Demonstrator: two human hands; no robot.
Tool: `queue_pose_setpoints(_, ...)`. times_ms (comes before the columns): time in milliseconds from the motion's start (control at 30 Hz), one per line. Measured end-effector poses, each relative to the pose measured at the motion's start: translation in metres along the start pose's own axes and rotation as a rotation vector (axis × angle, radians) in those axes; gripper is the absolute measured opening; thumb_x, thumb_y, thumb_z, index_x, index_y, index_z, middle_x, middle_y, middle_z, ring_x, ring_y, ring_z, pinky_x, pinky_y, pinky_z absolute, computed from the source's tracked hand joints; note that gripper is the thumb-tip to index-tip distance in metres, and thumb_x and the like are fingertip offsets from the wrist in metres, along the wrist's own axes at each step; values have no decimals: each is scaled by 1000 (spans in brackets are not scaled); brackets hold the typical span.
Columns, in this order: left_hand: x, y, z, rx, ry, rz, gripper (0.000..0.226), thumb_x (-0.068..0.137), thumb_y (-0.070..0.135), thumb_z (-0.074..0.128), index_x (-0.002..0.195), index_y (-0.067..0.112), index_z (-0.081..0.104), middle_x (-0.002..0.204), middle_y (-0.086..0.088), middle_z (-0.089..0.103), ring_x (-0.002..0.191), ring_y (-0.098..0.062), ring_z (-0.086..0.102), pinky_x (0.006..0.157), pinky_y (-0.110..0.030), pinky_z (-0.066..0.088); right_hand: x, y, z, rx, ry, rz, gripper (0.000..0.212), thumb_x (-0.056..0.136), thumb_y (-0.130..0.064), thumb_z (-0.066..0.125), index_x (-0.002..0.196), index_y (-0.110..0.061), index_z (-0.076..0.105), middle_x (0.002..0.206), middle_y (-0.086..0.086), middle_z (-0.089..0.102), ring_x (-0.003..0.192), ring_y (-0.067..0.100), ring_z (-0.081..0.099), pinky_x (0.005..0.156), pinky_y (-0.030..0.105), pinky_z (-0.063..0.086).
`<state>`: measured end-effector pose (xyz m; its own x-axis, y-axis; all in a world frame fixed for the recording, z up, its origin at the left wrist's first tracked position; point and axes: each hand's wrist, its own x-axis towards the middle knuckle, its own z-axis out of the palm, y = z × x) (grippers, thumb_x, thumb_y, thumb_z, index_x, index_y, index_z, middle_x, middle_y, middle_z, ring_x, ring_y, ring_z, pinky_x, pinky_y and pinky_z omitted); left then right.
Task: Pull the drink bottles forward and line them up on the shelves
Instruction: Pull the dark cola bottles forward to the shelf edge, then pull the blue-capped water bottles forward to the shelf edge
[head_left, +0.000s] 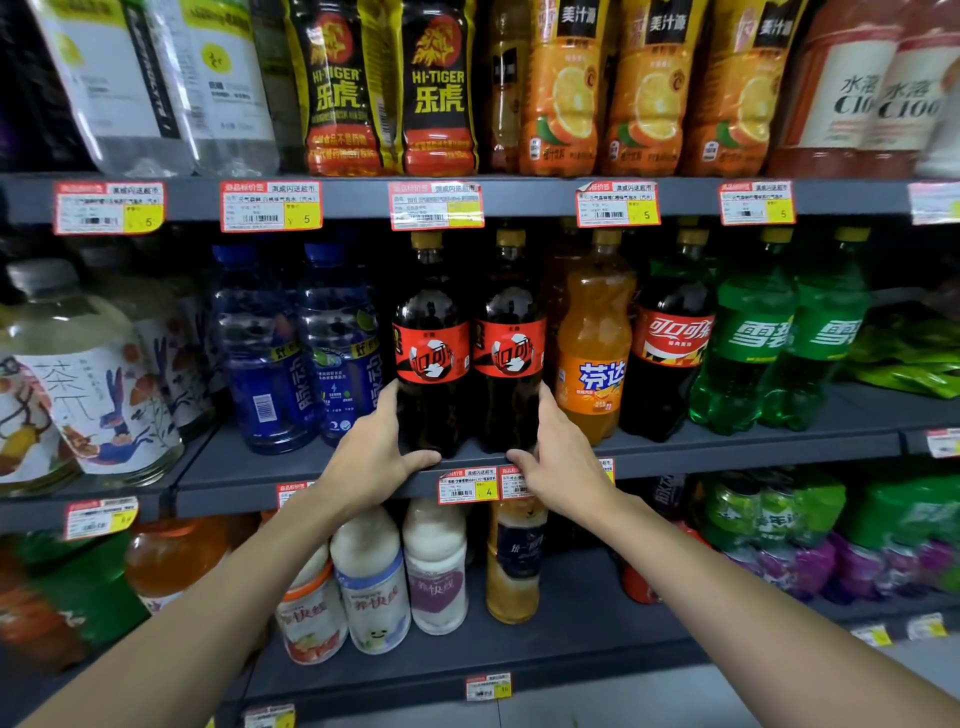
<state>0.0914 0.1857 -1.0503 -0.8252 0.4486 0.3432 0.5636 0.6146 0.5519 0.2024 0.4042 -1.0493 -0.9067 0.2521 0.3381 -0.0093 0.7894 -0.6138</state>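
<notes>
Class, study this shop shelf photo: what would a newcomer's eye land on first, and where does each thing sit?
The left hand and right hand grip two cola bottles from either side at the front edge of the middle shelf. Bright orange juice bottles stand on the shelf above, towards the right. Green bottles stand further right on the middle shelf.

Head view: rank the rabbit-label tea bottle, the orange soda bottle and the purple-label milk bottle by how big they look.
1. rabbit-label tea bottle, widest, but nearness may inflate it.
2. orange soda bottle.
3. purple-label milk bottle, top hidden by the shelf.
</notes>
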Motion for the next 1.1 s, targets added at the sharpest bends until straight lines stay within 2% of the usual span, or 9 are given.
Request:
queue_pose_setpoints(133, 0, -2, 3, -9, 19, -2, 104, 77, 39, 85, 153, 24, 16, 91, 5, 68, 81, -15, 64, 80, -38, 53, 3, 2, 1, 15, 5, 12, 99, 90, -18, 74, 159, -28, 5, 159, 0, 36, 142, 23, 40, 113, 36, 35)
queue_pose_setpoints(267, -2, -2, 5, 3, 30, 8, 102, 78, 41, 84, 152, 25, 16, 96, 3, 69, 89, -21, 67, 80, -39, 54, 2, 1, 2, 8, -14, 33, 99, 91, -18, 72, 160, -25, 2, 163, -1, 30, 146, 23, 34, 116, 37, 33)
queue_pose_setpoints(367, -3, 0, 5, 5, 40, 5, 101, 79, 39, 83, 153, 24, 16, 122, -5, 68, 104, -26, 66, 88, -41, 54, 2, -4, -1, -12, -24, 42, 100, 91, -16, 72, 160, -24, 0, 161, 2, 33, 142, 26, 41, 115, 41, 38)
queue_pose_setpoints(467, -4, 3, 2, 11, 27, 14, 101, 79, 40, 82, 154, 23, 16, 128, -6, 66, 109, -26, 65, 89, -41, 53, -1, -10, -4, -37, -31, 88, 99, 91, -21, 72, 160, -22, 2, 145, 8, 52, 122, 30, 59, 103, 45, 50)
queue_pose_setpoints(600, -9, 3, -7, -4, 57, 49, 101, 78, 54, 76, 154, 27, 16, 143, 0, 56, 126, -22, 57, 101, -41, 49, -20, -24, 4, -58, 328, 92, 67, 89, -33, 69, 145, -24, 33, 127, 0, 64, 110, 24, 65, 89, 38, 53)
queue_pose_setpoints(733, -19, -4, -25, 34, 212, 80, 73, 85, 66, 58, 145, 32, 35, 132, 13, 59, 92, -13, 63, 88, -41, 53, -34, -52, 34, 20, 577, 34, 46, 85, -33, 72, 119, -25, 43, 115, -5, 48, 81, 7, 53, 64, 29, 41)
queue_pose_setpoints(833, -25, -16, -40, 92, 376, 177, 42, 92, 47, 62, 128, 26, 54, 116, 12, 63, 85, -4, 60, 76, -35, 55, -36, -78, 61, 82, 510, -59, 37, 85, -32, 70, 114, -23, 49, 110, -8, 44, 84, 7, 50, 63, 28, 39)
queue_pose_setpoints(967, -26, -39, -62, 243, 536, 275, 27, 92, 28, 69, 114, 15, 61, 108, 2, 61, 84, -13, 64, 61, -38, 56, -29, -115, 95, 94, 345, -138, 42, 91, -39, 62, 128, -22, 51, 120, -7, 49, 100, 12, 59, 77, 33, 50)
queue_pose_setpoints(1100, -26, -65, -74, 327, 652, 286, 38, 86, 24, 74, 117, 7, 59, 113, -9, 54, 99, -24, 57, 80, -35, 50, -13, -147, 122, 80, 245, -49, 60, 94, -44, 58, 145, -18, 40, 138, -2, 47, 114, 17, 59, 89, 38, 51)
